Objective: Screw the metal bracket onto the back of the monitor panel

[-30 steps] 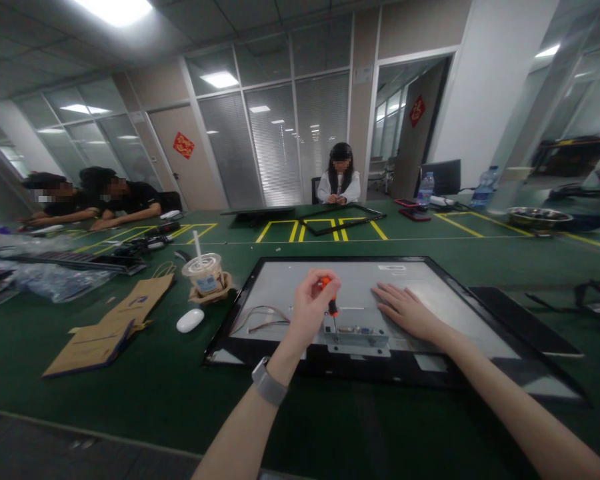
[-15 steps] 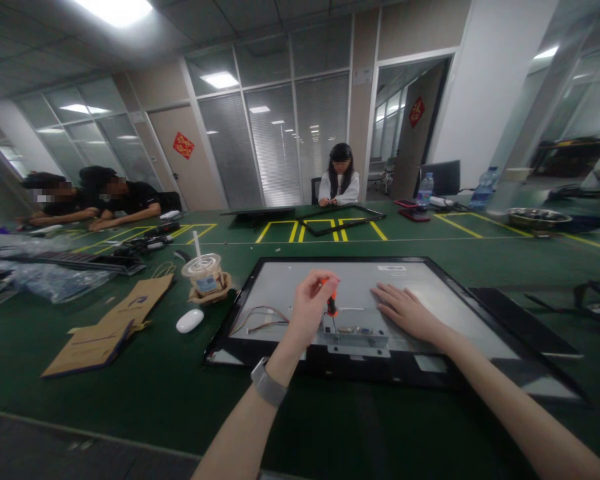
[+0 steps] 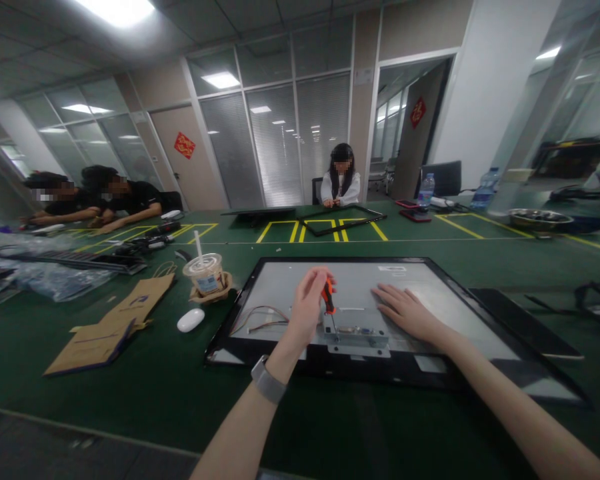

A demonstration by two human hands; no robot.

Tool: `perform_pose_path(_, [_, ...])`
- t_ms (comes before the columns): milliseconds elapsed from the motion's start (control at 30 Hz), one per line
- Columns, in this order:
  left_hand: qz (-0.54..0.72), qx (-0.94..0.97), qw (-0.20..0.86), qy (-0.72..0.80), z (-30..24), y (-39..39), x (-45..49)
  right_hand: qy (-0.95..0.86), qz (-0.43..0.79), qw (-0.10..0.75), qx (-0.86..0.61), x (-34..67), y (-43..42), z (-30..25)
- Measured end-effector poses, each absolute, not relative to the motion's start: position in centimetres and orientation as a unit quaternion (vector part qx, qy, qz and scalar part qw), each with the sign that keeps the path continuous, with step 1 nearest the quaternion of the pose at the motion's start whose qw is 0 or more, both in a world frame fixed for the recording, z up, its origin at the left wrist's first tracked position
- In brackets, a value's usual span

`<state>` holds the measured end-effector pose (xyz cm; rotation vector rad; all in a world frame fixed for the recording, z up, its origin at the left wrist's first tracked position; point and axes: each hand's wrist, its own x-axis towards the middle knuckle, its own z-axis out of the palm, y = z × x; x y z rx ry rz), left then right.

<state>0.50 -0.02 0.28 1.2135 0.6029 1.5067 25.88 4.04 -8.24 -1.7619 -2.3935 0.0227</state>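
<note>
A flat display panel (image 3: pixel 275 287) with a black frame lies back side up on the green table in front of me. My left hand (image 3: pixel 310 300) is closed around the red and black handle of a screwdriver (image 3: pixel 329 297). The screwdriver stands nearly upright, its thin shaft reaching down to the left end of a metal bracket (image 3: pixel 363 340) with connector ports. Whether the tip sits in a screw is too small to tell. My right hand (image 3: pixel 405 310) lies flat on the panel with fingers spread, right of the bracket. Thin wires (image 3: pixel 265 317) rest on the panel's left part.
Left of the panel are a drink cup (image 3: pixel 205 277) in a cardboard holder, a white mouse (image 3: pixel 191 321) and a brown paper bag (image 3: pixel 125 313). A dark flat panel (image 3: pixel 525 320) lies to the right. Across the table, a person (image 3: pixel 341 180) sits behind a black frame (image 3: pixel 325 231).
The fingers of my left hand have shifted slightly on the screwdriver handle, so more of the handle shows. My right hand stays in place.
</note>
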Motion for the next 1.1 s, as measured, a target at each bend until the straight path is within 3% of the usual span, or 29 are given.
perform_pose_path(133, [0.607, 0.558, 0.472, 0.311, 0.0, 0.1, 0.0, -0.804, 0.014, 0.080, -0.589, 25.9, 4.0, -8.1])
perform_pose_path(400, [0.628, 0.513, 0.544, 0.215, -0.1, 0.4, 0.2, -0.805, 0.012, 0.094, -0.586, 25.9, 4.2, -8.4])
perform_pose_path(633, [0.630, 0.550, 0.455, 0.307, -0.2, 0.5, 0.1, -0.807, 0.014, 0.097, -0.582, 26.0, 4.3, -8.5])
perform_pose_path(867, [0.615, 0.528, 0.533, 0.244, -0.2, 0.8, 0.0, -0.805, 0.011, 0.094, -0.585, 26.0, 4.3, -8.5])
perform_pose_path(1100, [0.543, 0.707, 0.287, 0.351, -0.1, -0.4, 0.0, -0.805, 0.011, 0.101, -0.585, 26.0, 4.4, -8.8])
